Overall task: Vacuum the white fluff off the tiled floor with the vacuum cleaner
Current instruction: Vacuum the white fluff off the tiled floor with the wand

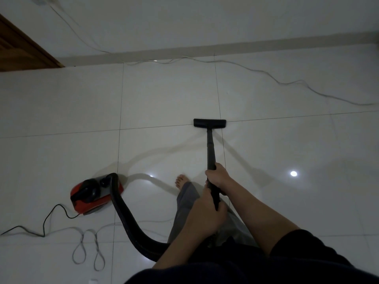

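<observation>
The vacuum (96, 194), red and black, sits on the tiled floor (61, 111) at the lower left of the frame. Its black hose (125, 218) arches up from the body and curves down and right toward the bottom centre, where it passes behind our left forearm. The black wand (210, 148) runs up the middle of the frame to the flat nozzle (209, 123), which rests on the floor across a tile joint, just above centre.

We hold the wand with both hands. Our right hand (217, 176) wraps the wand higher in the frame, its grip closed round the tube with fingers curled over it. Our left hand (207, 214) clasps the wand's lower end, just below the right, fingers and thumb curled round it.

A bare foot (181, 181) stands on the floor left of the hands, above a grey trouser leg (185, 206). A black cord (47, 218) leaves the vacuum toward the left edge. A pale cable (266, 73) trails along the skirting across the upper frame, and more of it lies looped at the lower left. A wooden door (18, 52) shows at the upper left. We cannot make out any white fluff in this dim light.
</observation>
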Tool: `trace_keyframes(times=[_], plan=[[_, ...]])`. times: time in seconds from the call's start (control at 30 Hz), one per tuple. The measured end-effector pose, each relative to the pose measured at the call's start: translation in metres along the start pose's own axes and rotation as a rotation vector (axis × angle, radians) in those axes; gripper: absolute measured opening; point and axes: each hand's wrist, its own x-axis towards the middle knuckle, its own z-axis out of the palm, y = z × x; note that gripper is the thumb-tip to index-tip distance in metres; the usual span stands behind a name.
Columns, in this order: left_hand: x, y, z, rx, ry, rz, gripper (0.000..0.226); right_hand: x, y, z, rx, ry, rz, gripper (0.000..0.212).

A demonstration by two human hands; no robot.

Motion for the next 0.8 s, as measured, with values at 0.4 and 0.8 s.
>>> trace_keyframes(times=[0.4, 0.8], plan=[[0.02, 0.012, -0.003, 0.032, -0.016, -0.029, 0.02, 0.006, -0.02, -0.021, 0.165, 0.052, -0.049, 0.049], [0.122, 0.057, -0.025, 0.074, -0.043, -0.025, 0.038, 0.064, -0.103, -0.066, 0.114, 0.064, -0.056, 0.02]])
